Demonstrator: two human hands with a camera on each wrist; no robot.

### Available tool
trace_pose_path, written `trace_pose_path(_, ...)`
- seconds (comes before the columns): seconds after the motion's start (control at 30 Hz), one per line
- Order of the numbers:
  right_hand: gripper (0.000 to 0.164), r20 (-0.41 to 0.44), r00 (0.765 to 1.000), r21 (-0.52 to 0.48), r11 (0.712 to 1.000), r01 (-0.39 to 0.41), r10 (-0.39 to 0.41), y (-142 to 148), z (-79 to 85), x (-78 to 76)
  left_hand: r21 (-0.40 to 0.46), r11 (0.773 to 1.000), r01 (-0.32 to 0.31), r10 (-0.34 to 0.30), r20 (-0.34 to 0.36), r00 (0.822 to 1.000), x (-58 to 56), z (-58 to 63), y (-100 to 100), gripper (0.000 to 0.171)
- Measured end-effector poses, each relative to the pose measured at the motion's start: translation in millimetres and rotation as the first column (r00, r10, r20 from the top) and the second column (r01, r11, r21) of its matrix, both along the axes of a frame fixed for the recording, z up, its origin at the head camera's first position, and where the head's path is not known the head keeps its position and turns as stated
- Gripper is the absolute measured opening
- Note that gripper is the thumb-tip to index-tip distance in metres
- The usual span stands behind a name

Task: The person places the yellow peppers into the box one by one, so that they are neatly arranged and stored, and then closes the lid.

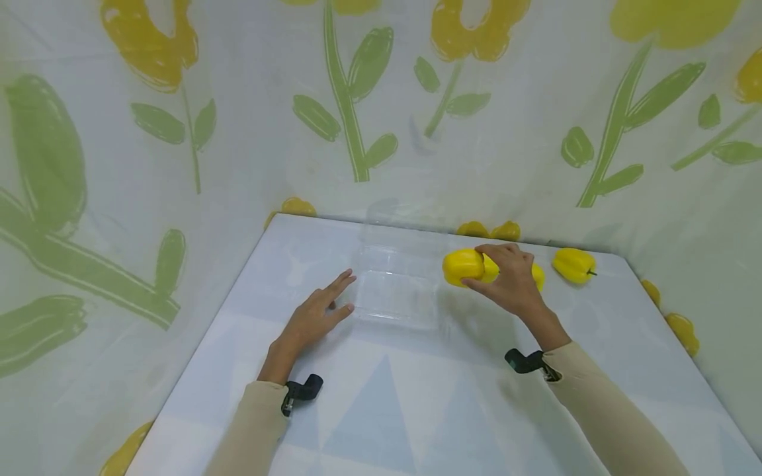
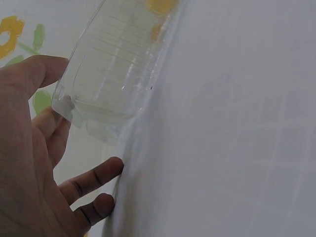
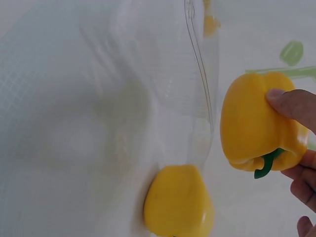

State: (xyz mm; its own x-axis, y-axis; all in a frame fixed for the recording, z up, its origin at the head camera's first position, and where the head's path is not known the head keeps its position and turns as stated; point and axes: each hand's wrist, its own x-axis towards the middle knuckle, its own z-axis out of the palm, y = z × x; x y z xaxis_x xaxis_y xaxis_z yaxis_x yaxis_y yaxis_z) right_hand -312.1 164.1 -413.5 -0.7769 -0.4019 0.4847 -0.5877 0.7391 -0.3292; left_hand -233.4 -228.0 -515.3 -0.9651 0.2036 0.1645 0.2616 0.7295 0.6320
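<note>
While the right hand (image 1: pixel 508 277) pinches a yellow bell pepper (image 1: pixel 463 266) between thumb and fingers, the left hand (image 1: pixel 312 320) is at the near-left side of a clear plastic container (image 1: pixel 395 297), fingers spread, fingertips at its edge. Held pepper is up off the worktop (image 1: pixel 381 410), just right of the container, outside it.

Right wrist view gives the held pepper's green stem, which the head view misses; also a second pepper (image 3: pixel 178 202) on the worktop near the container's side. Left wrist view shows what head doesn't: thumb and nearest fingers around the container's rim corner, other two fingers apart and lower. Firm grip or just contact, can't tell.

Container is see-through, pale surface visible through its base; a raised clear part at the back looks like a lid, faint. Peppers are all outside, on the right. Head view alone has the far-right pepper (image 1: pixel 574 266), on its side, stem toward the right. More yellow behind the right hand, partly hidden; exact count unclear. Floral cloth (image 1: pixel 238 66) behind.
</note>
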Motion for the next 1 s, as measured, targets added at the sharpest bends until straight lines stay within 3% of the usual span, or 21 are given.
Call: trace_pose_path(1.0,0.065,0.004,0.999,0.006,0.999,-0.047,0.047,-50,-8.3,-3.2,-0.012,1.000,-0.003,0.003,0.007,1.000,-1.2,-1.6,0,0.064)
